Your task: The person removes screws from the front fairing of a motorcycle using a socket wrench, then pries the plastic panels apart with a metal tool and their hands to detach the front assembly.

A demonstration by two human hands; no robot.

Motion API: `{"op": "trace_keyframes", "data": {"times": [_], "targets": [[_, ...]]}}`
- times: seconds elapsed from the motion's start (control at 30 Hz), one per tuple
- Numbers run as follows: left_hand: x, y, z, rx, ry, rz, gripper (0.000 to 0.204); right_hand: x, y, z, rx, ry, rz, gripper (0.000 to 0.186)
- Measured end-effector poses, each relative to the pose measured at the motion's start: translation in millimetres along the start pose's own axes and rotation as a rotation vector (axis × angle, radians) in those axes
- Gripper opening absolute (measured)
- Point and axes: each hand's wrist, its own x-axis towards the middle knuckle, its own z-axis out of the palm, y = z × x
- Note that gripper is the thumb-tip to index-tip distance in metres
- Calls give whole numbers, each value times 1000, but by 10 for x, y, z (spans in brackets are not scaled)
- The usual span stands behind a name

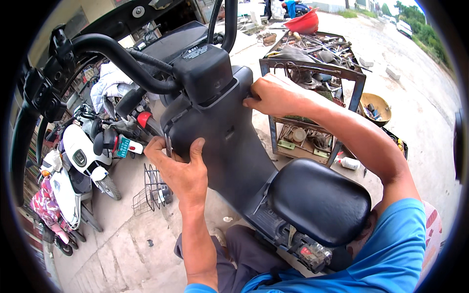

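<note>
In front of me stands an electric scooter with a black plastic front panel [222,154] below its steering column cover [202,71]. My left hand [181,168] is closed round the panel's left edge, thumb on the front face and fingertips partly hidden behind it. My right hand [273,94] grips the upper right edge, with its fingers curled over the side. The panel sits against the scooter's body. Black handlebars [110,46] rise at the upper left. Toward me is the black seat [320,201], with exposed wiring and parts [308,251] beneath it.
A metal tool cart [359,73] heaped with tools stands beyond the scooter, a red basin [302,23] behind it. Right of the cart are a yellowish bowl [383,116] and a white bottle [349,162]. Parked scooters [78,151] and a wire basket [155,188] are at left.
</note>
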Motion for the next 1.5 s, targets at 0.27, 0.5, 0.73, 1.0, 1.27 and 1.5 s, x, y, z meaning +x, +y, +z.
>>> {"op": "trace_keyframes", "data": {"times": [0.27,0.5,0.73,1.0,1.27,1.5], "targets": [[-25,108,-120,290,-50,147,77,96,38,-96,203,-172,106,48],[53,11,-42,95,-50,44,73,-52,-133,18,-199,66,-62,38],[-14,47,76,32,-86,-48,69,77,782,177,467,-48,22,28],[-202,82,4,116,1,32,52,225,205,38,898,38,244,73],[-299,167,-72,7,-66,-75,36,340,-82,12,979,-63,435,73],[-288,68,-66,-25,-41,-62,34,375,-152,155,1190,7,496,54]]}}
